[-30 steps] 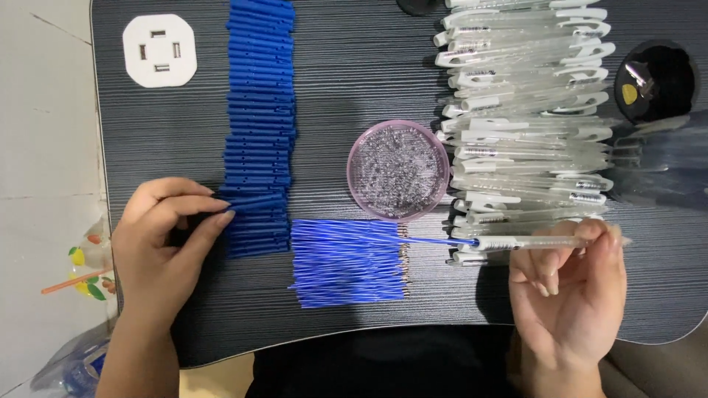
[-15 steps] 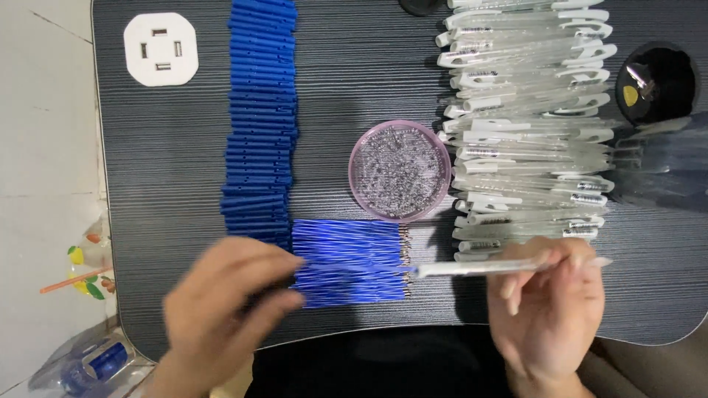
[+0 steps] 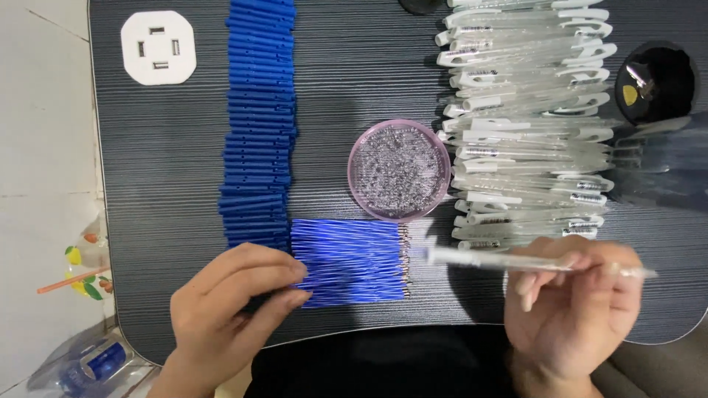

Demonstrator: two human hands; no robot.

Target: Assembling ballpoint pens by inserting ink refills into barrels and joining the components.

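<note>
My right hand (image 3: 571, 309) grips a clear pen barrel (image 3: 472, 259) that lies level and points left, blurred by motion. My left hand (image 3: 232, 298) rests with its fingertips on the left end of a flat batch of blue ink refills (image 3: 354, 259) near the table's front edge. A long column of blue pen caps (image 3: 258, 118) runs up the table behind my left hand. A round pink dish of small metal springs (image 3: 399, 169) sits in the middle. A pile of clear pen barrels (image 3: 527, 125) fills the right side, just behind my right hand.
The dark ribbed table (image 3: 162, 184) carries a white socket plate (image 3: 158, 46) at its back left and a black round cup hole (image 3: 656, 81) at its back right. A pale tiled floor (image 3: 44, 147) lies to the left, with a plastic bottle (image 3: 88, 365) near the corner.
My left hand moved right from the blue caps to the refill batch. My right hand drew the clear barrel down and away from the pile; the blue refill tip no longer shows.
</note>
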